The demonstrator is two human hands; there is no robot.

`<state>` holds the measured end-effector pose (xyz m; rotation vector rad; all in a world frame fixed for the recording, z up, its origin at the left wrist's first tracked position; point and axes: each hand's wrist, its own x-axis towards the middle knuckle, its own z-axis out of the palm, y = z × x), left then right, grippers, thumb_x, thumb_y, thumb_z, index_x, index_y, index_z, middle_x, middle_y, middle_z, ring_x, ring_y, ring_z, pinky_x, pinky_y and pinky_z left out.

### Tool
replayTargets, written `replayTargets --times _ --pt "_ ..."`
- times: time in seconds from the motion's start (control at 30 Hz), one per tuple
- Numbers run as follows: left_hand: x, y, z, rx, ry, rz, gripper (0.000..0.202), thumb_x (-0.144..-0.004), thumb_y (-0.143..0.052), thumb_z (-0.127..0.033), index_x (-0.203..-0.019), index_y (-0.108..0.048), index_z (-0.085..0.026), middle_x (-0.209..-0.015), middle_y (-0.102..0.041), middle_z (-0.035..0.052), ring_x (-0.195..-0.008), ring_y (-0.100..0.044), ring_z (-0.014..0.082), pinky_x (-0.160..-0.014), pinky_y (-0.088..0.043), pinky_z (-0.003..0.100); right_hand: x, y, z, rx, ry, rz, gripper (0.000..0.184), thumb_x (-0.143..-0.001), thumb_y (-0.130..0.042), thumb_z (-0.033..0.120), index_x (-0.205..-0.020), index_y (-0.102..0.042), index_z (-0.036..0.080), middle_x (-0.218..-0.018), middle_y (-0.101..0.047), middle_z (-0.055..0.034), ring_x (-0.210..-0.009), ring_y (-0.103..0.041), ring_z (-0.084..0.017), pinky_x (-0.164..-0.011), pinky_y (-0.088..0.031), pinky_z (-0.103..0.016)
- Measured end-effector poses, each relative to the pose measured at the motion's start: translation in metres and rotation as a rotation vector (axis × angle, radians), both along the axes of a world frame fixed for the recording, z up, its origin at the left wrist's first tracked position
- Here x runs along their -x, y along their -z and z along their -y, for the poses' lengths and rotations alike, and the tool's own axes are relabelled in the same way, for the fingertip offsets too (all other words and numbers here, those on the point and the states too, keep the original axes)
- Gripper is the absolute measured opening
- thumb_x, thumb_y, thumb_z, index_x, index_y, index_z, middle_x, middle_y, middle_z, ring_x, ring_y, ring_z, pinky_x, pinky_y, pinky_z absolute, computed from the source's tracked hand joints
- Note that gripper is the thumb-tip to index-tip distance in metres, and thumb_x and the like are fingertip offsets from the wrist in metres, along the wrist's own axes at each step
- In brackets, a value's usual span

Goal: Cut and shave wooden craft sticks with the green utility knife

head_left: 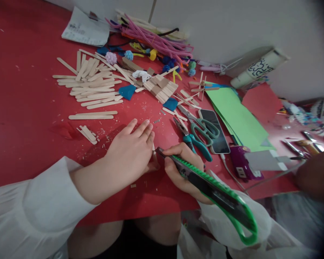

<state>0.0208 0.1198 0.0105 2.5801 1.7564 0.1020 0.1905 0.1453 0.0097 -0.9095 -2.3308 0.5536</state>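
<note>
My left hand [129, 151] lies on the red table [27, 118], fingers together and stretched forward, pressing down a small wooden stick piece [154, 155] that is mostly hidden beneath it. My right hand [182, 169] is closed around a green and black utility knife [213, 190]. The knife's tip [158, 151] touches the stick piece right beside my left fingertips. Wood shavings lie scattered around both hands.
A heap of craft sticks [93, 81] and a glued stick panel [162, 88] lie further back. Green-handled scissors [202, 127], teal pliers [191, 138], a phone [214, 131], green paper [237, 115], pipe cleaners [156, 39] and pompoms fill the right and rear. The table edge runs close to my body.
</note>
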Motion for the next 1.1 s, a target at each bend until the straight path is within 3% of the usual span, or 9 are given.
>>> replayTargets --times 0.2,0.43,0.57,0.8,0.93,1.1 --pt "-0.001 -0.001 0.0 0.02 -0.001 0.004 0.062 -0.085 -0.047 -0.044 -0.129 -0.047 0.0 -0.138 -0.04 0.0213 -0.132 -0.035 0.0291 -0.11 -0.025 0.045 0.002 0.001 -0.001 0.014 -0.022 -0.022 0.014 -0.074 -0.049 0.01 -0.081 -0.048 0.022 -0.052 -0.05 0.0067 -0.039 -0.045 -0.007 -0.04 -0.039 -0.018" --pt "-0.001 -0.001 -0.001 0.022 -0.001 -0.038 0.049 -0.086 -0.045 -0.025 -0.129 -0.048 -0.003 -0.139 -0.041 0.0179 -0.132 -0.036 0.0264 -0.109 -0.027 0.044 0.0 0.009 -0.002 0.02 -0.037 -0.033 0.016 -0.072 -0.051 0.008 -0.08 -0.048 0.022 -0.052 -0.047 0.0087 -0.035 -0.038 -0.004 -0.036 -0.032 -0.016" --pt "-0.001 -0.005 -0.001 0.058 -0.003 -0.072 0.052 -0.086 -0.044 -0.032 -0.131 -0.047 -0.005 -0.141 -0.039 0.0169 -0.133 -0.034 0.0261 -0.11 -0.024 0.043 -0.001 0.01 -0.003 0.023 -0.053 -0.058 0.015 -0.073 -0.05 0.009 -0.08 -0.048 0.022 -0.052 -0.044 0.0091 -0.036 -0.036 -0.004 -0.036 -0.032 -0.017" --pt "0.005 -0.006 -0.004 0.07 0.016 -0.034 0.066 -0.081 -0.053 -0.049 -0.129 -0.049 -0.004 -0.14 -0.041 0.0171 -0.135 -0.03 0.0297 -0.111 -0.022 0.044 0.0 0.0 -0.006 0.089 -0.073 -0.093 0.014 -0.074 -0.047 0.009 -0.081 -0.047 0.022 -0.058 -0.052 0.0054 -0.047 -0.049 -0.007 -0.047 -0.041 -0.018" --pt "0.02 0.0 -0.012 0.024 0.099 0.052 0.039 -0.089 -0.046 -0.029 -0.124 -0.056 -0.016 -0.139 -0.046 0.0077 -0.134 -0.034 0.0248 -0.11 -0.028 0.041 -0.001 -0.002 -0.007 0.124 -0.082 -0.093 0.013 -0.075 -0.046 0.01 -0.081 -0.047 0.021 -0.057 -0.051 0.0064 -0.044 -0.046 -0.006 -0.045 -0.039 -0.018" --pt "0.032 0.005 -0.021 0.018 0.188 0.134 0.034 -0.091 -0.039 -0.019 -0.114 -0.064 -0.019 -0.135 -0.051 0.0039 -0.129 -0.042 0.0212 -0.108 -0.032 0.038 -0.001 -0.005 -0.008 0.158 -0.092 -0.092 0.011 -0.077 -0.046 0.011 -0.079 -0.048 0.021 -0.053 -0.049 0.007 -0.044 -0.046 -0.007 -0.045 -0.039 -0.018"
